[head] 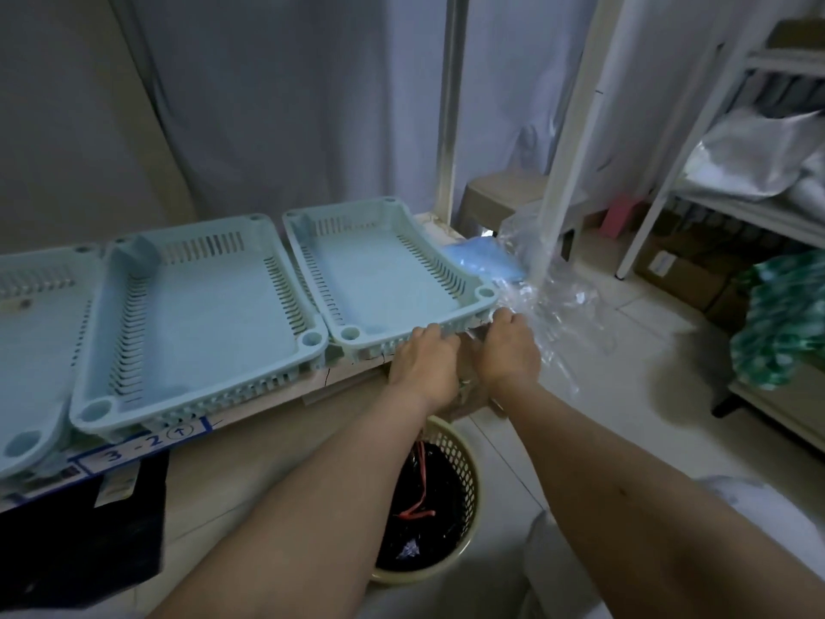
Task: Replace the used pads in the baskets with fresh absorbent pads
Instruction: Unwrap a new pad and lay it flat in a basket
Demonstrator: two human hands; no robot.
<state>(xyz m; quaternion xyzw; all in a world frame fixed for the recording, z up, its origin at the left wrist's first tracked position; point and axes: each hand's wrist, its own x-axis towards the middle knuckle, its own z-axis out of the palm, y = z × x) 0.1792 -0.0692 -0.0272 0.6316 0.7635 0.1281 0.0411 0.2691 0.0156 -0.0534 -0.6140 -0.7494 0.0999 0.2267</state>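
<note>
- Here, a pale curtain (268, 105) hangs across the far side, behind a low shelf (343, 379) that runs from the left edge toward the middle.
- Three light blue slotted baskets sit side by side on the shelf: the left basket (27, 350) is cut off by the frame, the middle basket (196, 314) is next to it, and the right basket (384, 274) stands at the shelf's right end.
- A clear plastic bag (549, 301) lies crumpled just right of the right basket, holding a stack of blue pads (484, 261) at its far end.
- A round cream wastebasket (428, 502) with a dark liner stands on the tiled floor, near and below the hands.
- The left hand (426, 366) rests at the near rim of the right basket, fingers curled over its edge.
- The right hand (509, 350) is just beside it at the basket's near right corner, knuckles up, fingers curled; whether they grip the bag or the basket, I cannot tell.
</note>
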